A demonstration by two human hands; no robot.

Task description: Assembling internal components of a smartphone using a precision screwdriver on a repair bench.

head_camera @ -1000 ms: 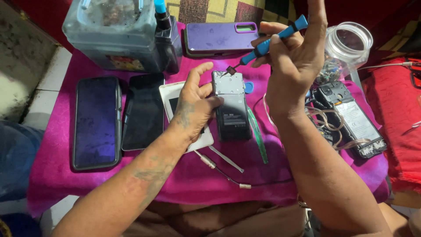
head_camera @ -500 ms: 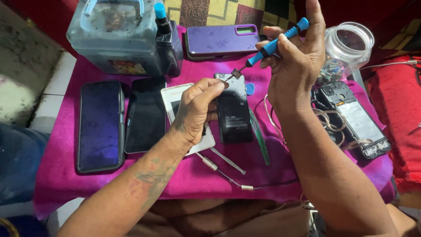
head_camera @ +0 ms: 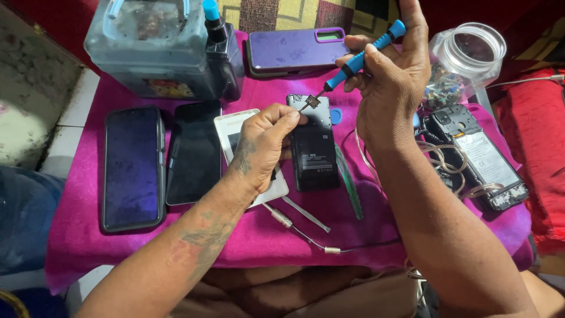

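a single head-worn camera looks steeply down from above the person's lap, facing forward over a magenta cloth (head_camera: 259, 235) that fills most of the frame. it sits close, so both forearms enter from the bottom edge and the left hand (head_camera: 265, 141) and right hand (head_camera: 391, 82) meet near the centre. there is no second view to share any part of the scene.

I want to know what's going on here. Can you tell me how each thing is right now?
Opened phone: back cover off, flat on the pink cloth.
Screwdriver: gripped in the right hand, tip at a small part.
Left hand: pinching that part.
Jar: lid off.
Two black phones: screens dark.
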